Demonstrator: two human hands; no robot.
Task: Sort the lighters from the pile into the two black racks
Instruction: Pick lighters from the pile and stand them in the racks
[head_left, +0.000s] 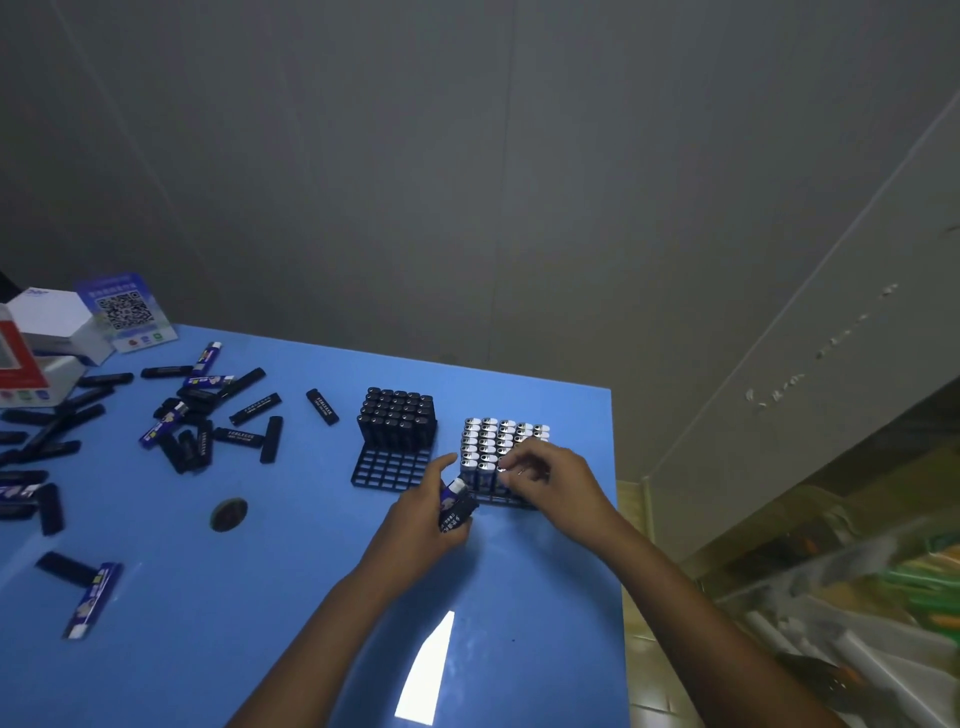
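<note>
- My left hand (434, 512) grips a small bunch of lighters (455, 506). Their long axes run from about 7 o'clock up to 1 o'clock, silver caps at the far end, pointing toward the right rack.
- The held lighters are dark blue with pale print on the side. One silver-white cap shows clearly. I can't count how many are in the bunch.
- My right hand (545, 475) sits over the near edge of the right rack (501, 500), fingers curled down onto the caps of the near row. I can't tell whether it pinches one lighter or just presses on it.
- The right rack stands at 3 o'clock on the blue bench (291, 571). Blue lighters fill most of it, upright, silver caps up, packed in tight rows.
- The left rack (389, 470) sits just beside it toward 9 o'clock. Its far half holds upright black lighters (397, 421), dark tops up. Its near half shows bare grid cells.
- The pile (202, 410) spreads over the bench at 9 to 10 o'clock, well apart from the racks. It is mostly black lighters lying flat at mixed angles, with a few blue ones among them.
- One blue lighter (92, 600) lies alone at 8 o'clock, long axis running near to far, with a black one just beside its far end.
- A round dark disc (228, 514) lies on the bench between the pile and my left hand.
- Boxes and a QR-code card (126, 312) stand at the far left corner.
</note>
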